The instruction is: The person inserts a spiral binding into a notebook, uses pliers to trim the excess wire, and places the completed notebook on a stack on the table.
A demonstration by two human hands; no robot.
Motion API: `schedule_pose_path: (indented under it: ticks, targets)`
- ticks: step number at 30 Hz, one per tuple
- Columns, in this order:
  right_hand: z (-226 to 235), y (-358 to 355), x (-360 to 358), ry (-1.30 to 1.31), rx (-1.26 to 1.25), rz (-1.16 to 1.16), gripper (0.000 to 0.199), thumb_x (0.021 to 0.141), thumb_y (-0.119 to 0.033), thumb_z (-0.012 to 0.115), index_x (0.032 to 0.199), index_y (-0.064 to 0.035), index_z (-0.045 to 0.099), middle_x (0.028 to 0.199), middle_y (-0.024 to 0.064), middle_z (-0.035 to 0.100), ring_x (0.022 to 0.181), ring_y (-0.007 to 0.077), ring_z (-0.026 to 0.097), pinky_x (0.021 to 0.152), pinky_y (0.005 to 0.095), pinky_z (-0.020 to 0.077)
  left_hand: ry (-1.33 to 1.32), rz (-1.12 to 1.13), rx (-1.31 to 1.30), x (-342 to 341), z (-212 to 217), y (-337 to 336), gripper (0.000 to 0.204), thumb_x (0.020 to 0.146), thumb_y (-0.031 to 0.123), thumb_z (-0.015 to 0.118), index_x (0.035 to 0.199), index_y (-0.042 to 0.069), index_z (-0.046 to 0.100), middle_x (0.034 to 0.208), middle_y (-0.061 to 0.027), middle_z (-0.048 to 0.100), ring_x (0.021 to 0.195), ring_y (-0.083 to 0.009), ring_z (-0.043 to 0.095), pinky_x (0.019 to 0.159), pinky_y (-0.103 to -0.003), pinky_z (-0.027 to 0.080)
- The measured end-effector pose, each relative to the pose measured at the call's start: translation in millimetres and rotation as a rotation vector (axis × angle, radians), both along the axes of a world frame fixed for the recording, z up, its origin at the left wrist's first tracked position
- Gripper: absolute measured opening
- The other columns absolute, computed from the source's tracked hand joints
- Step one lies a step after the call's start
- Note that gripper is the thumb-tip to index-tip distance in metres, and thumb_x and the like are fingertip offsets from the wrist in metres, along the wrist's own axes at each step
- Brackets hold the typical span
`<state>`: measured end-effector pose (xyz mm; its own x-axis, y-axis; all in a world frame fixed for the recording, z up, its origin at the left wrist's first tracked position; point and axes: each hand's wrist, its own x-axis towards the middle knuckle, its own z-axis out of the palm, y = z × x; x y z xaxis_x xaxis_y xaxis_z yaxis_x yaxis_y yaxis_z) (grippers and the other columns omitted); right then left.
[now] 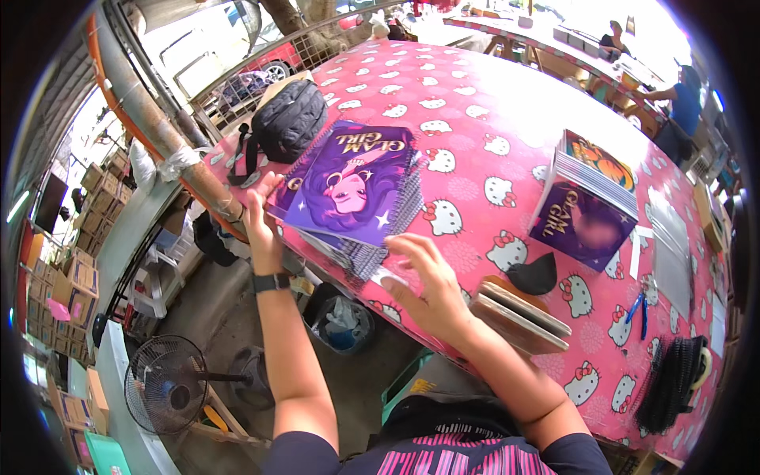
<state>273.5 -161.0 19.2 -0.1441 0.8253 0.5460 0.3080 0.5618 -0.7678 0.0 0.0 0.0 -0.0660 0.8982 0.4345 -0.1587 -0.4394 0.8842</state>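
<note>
Stack of spiral notebooks (pixel 344 194), purple covers, sits at the table's (pixel 475 210) near edge, toward its left corner. Likely put there for short reach.

Left hand (pixel 263 226): open, fingers extended along the stack's left side, grasping nothing that I can see. Right hand (pixel 431 286): half open, fingers loosely bent, thumb spread, fingertips at the stack's near right corner; contact too fine to confirm. Opposed hands look like side support; layers are fanned and the coils probably stop them nesting flat.

Black quilted bag (pixel 291 120) just beyond the stack, by the left edge. Second notebook pile (pixel 582 210) well apart, toward the right edge; wooden blocks (pixel 518 318) by the near edge, probably parked outside the working spot.
</note>
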Motion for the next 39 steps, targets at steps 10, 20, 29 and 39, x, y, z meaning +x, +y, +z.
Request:
schedule_pose_path:
  ticks: [10,20,29,39]
  targets:
    - [-13,140,-3,0.384,0.148,-0.622,0.033,0.091,-0.022,0.059,0.116,-0.0006,0.054,0.111,0.0152,0.059,0.102,0.0236,0.053,0.082,0.0368,0.044,-0.192,0.285,0.031,32,-7,3,0.057,0.1,0.044,0.042,0.123,-0.006,0.055,0.113,-0.0122,0.061,0.1,-0.0174,0.058,0.089,-0.03,0.045]
    - [-16,211,-14,0.672,0.03,-0.475,0.035,0.094,-0.035,0.058,0.094,-0.0007,0.065,0.064,-0.0009,0.054,0.061,0.007,0.046,0.055,0.026,0.0371,-0.147,0.487,0.099,24,-8,29,0.033,0.1,0.03,0.049,0.093,-0.001,0.058,0.1,-0.0111,0.063,0.086,-0.0136,0.056,0.08,-0.029,0.044]
    - [-18,214,-17,0.687,0.018,-0.431,0.035,0.092,-0.034,0.059,0.088,-0.0015,0.07,0.065,-0.0025,0.056,0.063,0.0056,0.045,0.058,0.0247,0.0366,-0.081,0.509,0.039,23,2,26,0.05,0.1,0.036,0.043,0.094,-0.008,0.066,0.084,-0.0105,0.067,0.074,-0.0178,0.062,0.071,-0.03,0.048]
    - [-24,226,-18,0.814,0.025,-0.497,0.041,0.099,-0.032,0.049,0.082,0.0009,0.068,0.068,-0.0017,0.06,0.064,0.0066,0.05,0.062,0.0241,0.0407,-0.191,0.367,-0.045,26,1,26,0.054,0.101,0.039,0.037,0.103,-0.009,0.062,0.096,-0.0135,0.065,0.082,-0.0182,0.062,0.075,-0.029,0.051]
